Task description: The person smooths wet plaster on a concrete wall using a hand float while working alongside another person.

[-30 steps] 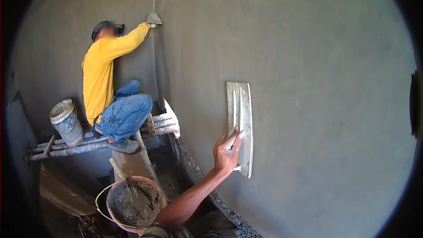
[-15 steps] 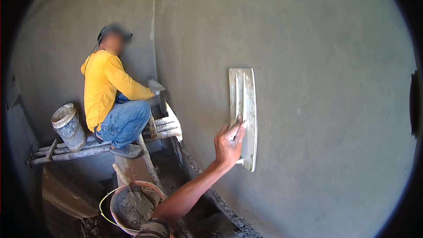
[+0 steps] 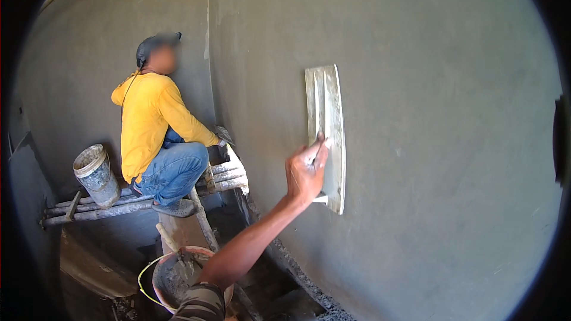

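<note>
My left hand is closed on the handle of a long plastering float, pale and smeared, held upright against the grey plastered wall. My forearm rises from the lower edge in a patterned sleeve, partly in front of a bucket of wet grey mortar with a yellow handle, in which a trowel with a pale handle stands. My right hand does not show.
A co-worker in a yellow shirt and jeans squats on pole scaffolding in the corner, a trowel near the hand. A white bucket stands beside them. A plank runs below, over a dark lower area.
My left hand and float have moved upward along the wall. The co-worker has lowered the arm with the trowel from high in the corner and turned the head.
</note>
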`<state>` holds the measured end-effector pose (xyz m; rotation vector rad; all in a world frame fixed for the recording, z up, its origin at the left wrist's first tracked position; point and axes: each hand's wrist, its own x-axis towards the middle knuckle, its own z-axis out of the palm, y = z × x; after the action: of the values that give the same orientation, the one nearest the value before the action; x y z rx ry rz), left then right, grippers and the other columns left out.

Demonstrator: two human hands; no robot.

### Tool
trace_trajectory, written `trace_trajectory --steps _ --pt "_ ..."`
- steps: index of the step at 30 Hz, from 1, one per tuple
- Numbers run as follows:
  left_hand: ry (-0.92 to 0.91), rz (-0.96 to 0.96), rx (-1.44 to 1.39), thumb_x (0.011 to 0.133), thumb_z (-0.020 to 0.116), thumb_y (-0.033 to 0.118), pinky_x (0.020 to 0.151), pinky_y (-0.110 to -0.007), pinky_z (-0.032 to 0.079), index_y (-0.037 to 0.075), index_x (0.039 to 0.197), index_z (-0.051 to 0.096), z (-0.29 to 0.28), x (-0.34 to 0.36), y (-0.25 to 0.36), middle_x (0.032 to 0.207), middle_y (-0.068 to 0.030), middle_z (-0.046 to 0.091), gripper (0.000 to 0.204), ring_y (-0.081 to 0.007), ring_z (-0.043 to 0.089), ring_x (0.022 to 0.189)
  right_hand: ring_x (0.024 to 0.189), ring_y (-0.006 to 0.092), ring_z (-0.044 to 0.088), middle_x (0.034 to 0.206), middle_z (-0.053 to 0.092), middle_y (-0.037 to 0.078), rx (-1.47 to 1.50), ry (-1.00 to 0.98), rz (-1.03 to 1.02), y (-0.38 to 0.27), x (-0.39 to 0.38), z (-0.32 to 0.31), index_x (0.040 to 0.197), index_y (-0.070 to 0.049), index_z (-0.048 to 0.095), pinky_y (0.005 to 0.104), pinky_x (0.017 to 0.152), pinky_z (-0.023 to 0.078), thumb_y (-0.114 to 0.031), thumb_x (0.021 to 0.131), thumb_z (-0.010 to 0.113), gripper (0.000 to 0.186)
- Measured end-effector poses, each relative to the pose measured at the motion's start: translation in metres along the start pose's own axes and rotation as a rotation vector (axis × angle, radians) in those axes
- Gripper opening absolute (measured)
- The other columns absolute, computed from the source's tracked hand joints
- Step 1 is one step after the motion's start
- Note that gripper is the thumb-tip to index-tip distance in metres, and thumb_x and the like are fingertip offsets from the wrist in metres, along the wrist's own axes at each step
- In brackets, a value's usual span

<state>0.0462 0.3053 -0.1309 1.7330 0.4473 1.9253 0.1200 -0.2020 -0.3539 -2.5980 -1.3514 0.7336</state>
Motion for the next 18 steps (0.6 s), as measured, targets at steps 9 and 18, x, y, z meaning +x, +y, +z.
trace_trajectory --steps 9,18 --pt "0.213 -0.422 0.268 0.086 0.070 0.044 0.073 -0.037 0.052 -0.003 0.095 0.072 -0.065 0.178 -0.093 0.084 -0.0169 0.072 0.048 -0.0233 0.067 0.073 0.082 0.0498 0.063 0.089 0.065 0.032 0.031 -0.004 -0.023 -0.008 0.029 0.031 0.139 -0.011 0.047 0.0553 0.071 0.052 -0.040 0.087 0.064 0.061" --pt "0.114 -0.188 0.153 0.085 0.070 0.042 0.068 -0.039 0.051 -0.001 0.089 0.073 -0.034 0.161 -0.024 0.083 -0.0157 0.073 0.043 -0.0248 0.070 0.074 0.088 0.0504 0.063 0.091 0.065 0.033 0.032 -0.051 -0.015 -0.007 0.052 0.046 0.140 -0.012 0.045 0.0547 0.074 0.052 -0.040 0.087 0.065 0.064"
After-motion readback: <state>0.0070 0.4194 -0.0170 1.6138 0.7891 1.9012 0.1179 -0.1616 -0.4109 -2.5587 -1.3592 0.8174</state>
